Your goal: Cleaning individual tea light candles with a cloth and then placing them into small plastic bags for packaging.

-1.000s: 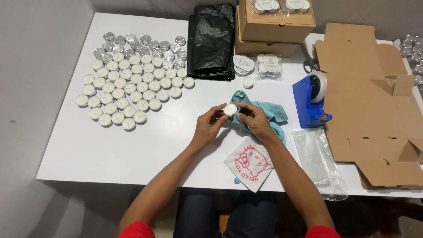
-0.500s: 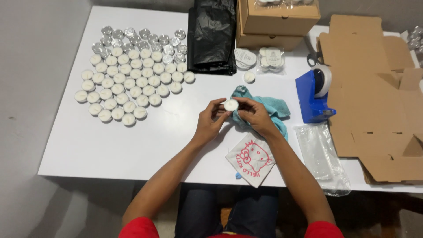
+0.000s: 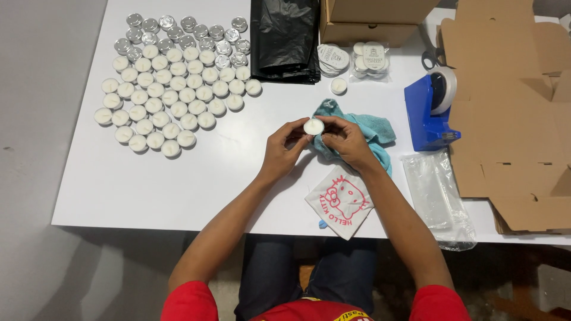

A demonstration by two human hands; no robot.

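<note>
On the white table [image 3: 178,178], a tealight candle [image 3: 313,126] was pinched between the left hand [image 3: 284,148] and the right hand [image 3: 347,141] above the blue cloth [image 3: 372,132], best gripped gently by its rim.

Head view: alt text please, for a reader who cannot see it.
Both hands, left hand and right hand, hold one small white tealight over a blue cloth on a white table. Rows of tealights lie at far left; a blue tape dispenser and flat cardboard lie right.
</note>
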